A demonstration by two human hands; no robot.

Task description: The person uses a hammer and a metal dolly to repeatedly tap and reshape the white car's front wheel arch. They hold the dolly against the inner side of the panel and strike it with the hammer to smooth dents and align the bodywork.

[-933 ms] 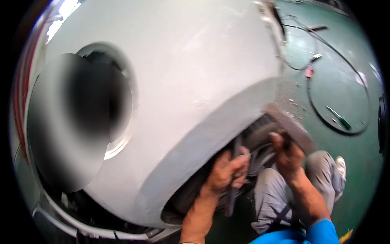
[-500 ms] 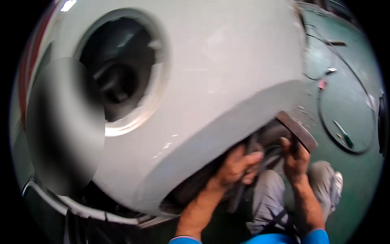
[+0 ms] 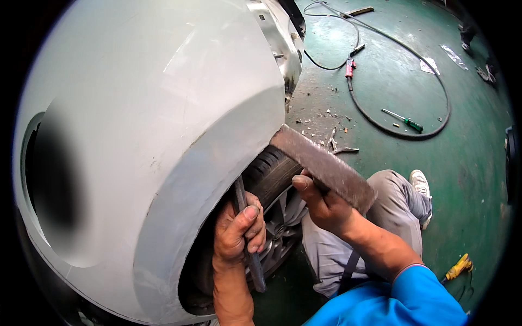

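Observation:
My left hand (image 3: 239,231) is closed round a dark metal bar (image 3: 254,266) inside the wheel arch, with the bar's upper end against the arch edge. My right hand (image 3: 329,206) grips a flat-headed hammer (image 3: 326,165) from below; its handle is mostly hidden by the fingers. The long, brown, worn metal head slants across in front of the tyre, its far end by the front end of the arch lip. Beside both hands is a white car body panel (image 3: 125,108), with a grey sanded band (image 3: 185,185) along the wheel arch.
The tyre (image 3: 280,176) and spoked wheel (image 3: 280,228) sit under the panel. On the green floor lie a looped hose (image 3: 446,92) with a red-handled end (image 3: 349,68), a green-handled screwdriver (image 3: 405,119), debris (image 3: 321,125) and a yellow power tool (image 3: 459,266).
My view has swung right and nearer the arch, so the round panel opening now sits at the left edge. Both hands keep hold of the bar and hammer.

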